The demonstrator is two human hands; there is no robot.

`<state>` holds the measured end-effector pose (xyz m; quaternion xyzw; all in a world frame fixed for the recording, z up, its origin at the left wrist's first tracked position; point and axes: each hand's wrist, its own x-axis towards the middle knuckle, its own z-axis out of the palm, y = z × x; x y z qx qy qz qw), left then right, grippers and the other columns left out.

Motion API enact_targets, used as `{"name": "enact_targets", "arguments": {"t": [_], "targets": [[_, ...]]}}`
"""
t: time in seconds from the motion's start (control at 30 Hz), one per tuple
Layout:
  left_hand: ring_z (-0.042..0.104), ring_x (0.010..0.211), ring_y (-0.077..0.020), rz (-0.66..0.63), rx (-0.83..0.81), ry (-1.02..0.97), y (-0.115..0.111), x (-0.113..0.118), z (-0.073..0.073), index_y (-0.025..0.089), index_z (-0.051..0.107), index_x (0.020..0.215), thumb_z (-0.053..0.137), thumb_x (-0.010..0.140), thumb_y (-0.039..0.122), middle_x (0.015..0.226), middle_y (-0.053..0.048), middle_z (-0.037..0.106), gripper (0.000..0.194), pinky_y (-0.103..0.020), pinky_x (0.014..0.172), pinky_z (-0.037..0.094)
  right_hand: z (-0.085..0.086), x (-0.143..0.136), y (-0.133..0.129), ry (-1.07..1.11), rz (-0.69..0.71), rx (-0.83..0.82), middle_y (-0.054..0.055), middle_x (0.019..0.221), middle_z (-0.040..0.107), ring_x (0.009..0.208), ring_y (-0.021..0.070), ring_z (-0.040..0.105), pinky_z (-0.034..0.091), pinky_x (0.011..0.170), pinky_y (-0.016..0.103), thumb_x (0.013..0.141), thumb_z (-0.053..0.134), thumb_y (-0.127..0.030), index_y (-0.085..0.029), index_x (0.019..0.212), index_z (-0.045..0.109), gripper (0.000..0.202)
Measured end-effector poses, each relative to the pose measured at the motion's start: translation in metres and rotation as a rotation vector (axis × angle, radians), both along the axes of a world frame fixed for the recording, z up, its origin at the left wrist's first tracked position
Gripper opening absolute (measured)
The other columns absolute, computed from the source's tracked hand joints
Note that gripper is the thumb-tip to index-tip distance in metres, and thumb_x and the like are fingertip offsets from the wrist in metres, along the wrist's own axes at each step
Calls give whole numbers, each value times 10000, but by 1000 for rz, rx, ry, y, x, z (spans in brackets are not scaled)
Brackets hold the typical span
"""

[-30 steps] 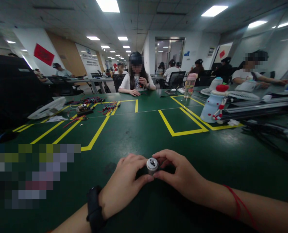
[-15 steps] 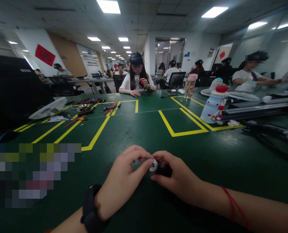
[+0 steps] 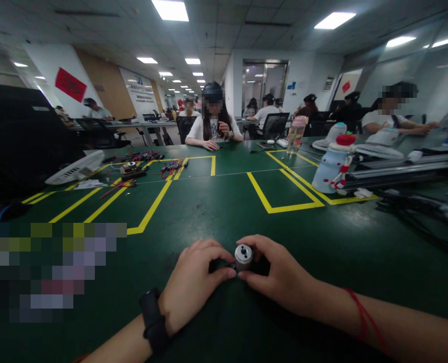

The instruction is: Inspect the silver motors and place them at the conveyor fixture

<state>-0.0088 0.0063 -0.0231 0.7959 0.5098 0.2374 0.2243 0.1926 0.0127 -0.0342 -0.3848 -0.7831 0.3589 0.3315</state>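
Observation:
A small cylindrical metal motor [image 3: 243,256] stands upright on the green table, its silver top with dark holes facing up. The thumb and fingers of my right hand [image 3: 274,267] are wrapped round its right side. Close against the motor's left side is my left hand [image 3: 199,269], thumb and index finger nearly together. A small dark bit shows at those fingertips, too small to name. I cannot tell whether it is part of the motor.
Bundles of coloured wires [image 3: 174,168] and a white fan [image 3: 76,167] lie to the left. A blue bottle [image 3: 327,169], a pink-lidded bottle [image 3: 296,135] and black cables [image 3: 416,214] are on the right. A person [image 3: 213,118] sits opposite.
My left hand has come off the motor's top and lowered to its left side, with the fingertips closer to the table. The motor's top face is now uncovered, and it sits slightly further right.

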Motion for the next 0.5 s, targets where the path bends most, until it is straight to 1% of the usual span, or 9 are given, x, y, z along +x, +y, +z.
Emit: {"name": "enact_targets", "arguments": {"t": [0.07, 0.13, 0.17, 0.23, 0.3, 0.33, 0.4, 0.43, 0.5], "targets": [[619, 926, -216, 29, -33, -46, 1, -6, 7, 271, 703, 961, 643, 813, 328, 985, -18, 684, 169, -354, 833, 480, 6, 7, 6, 43, -31, -105, 38, 1046, 621, 901, 130, 591, 486, 801, 280, 743, 670, -303, -209, 1130, 555, 415], [631, 895, -208, 92, -65, -87, 2, -20, 16, 267, 687, 1009, 570, 858, 368, 1005, -21, 684, 216, -341, 805, 495, 14, 28, 18, 86, -150, -169, 57, 1068, 621, 913, 150, 608, 497, 811, 304, 745, 672, -371, -206, 1176, 515, 487], [636, 888, -208, 126, -80, -100, 3, -30, 20, 270, 681, 1025, 530, 879, 395, 1010, -19, 687, 244, -337, 792, 499, 17, 45, 26, 76, -244, -153, 71, 1083, 617, 906, 161, 613, 499, 808, 321, 745, 668, -402, -205, 1211, 491, 535], [641, 904, -217, 194, -102, -118, 3, -53, 23, 279, 669, 1054, 489, 893, 451, 1013, -10, 698, 296, -335, 790, 500, 22, 89, 43, -40, -465, -34, 99, 1106, 607, 867, 181, 615, 491, 788, 350, 753, 646, -439, -206, 1266, 463, 592], [651, 884, -222, 282, -123, -124, 3, -77, 21, 272, 672, 1050, 509, 871, 499, 975, -3, 711, 333, -320, 763, 503, 22, 144, 59, -259, -697, 117, 129, 1123, 597, 857, 207, 607, 463, 788, 372, 765, 618, -452, -203, 1268, 484, 577], [656, 853, -221, 337, -133, -118, 3, -88, 18, 264, 677, 1044, 525, 855, 518, 939, -2, 716, 351, -312, 741, 503, 20, 171, 64, -372, -797, 141, 152, 1129, 592, 878, 228, 602, 448, 789, 380, 767, 609, -456, -196, 1263, 496, 572], [654, 778, -212, 420, -154, -111, 2, -104, 11, 248, 682, 1035, 537, 836, 544, 851, 2, 714, 385, -298, 688, 495, 14, 221, 71, -492, -960, 128, 209, 1128, 578, 909, 284, 594, 430, 761, 412, 757, 598, -479, -165, 1236, 511, 580], [650, 760, -209, 445, -166, -113, 1, -108, 7, 242, 678, 1045, 535, 836, 551, 830, 3, 709, 399, -294, 673, 488, 11, 240, 73, -515, -1017, 105, 228, 1118, 571, 917, 314, 589, 425, 748, 435, 748, 595, -496, -156, 1229, 509, 595], [644, 774, -208, 466, -184, -133, 0, -112, 0, 234, 661, 1073, 525, 842, 555, 839, 0, 703, 419, -295, 678, 477, 6, 262, 74, -502, -967, 136, 267, 1125, 538, 965, 396, 558, 405, 748, 525, 748, 568, -520, -132, 1265, 462, 655]]}}
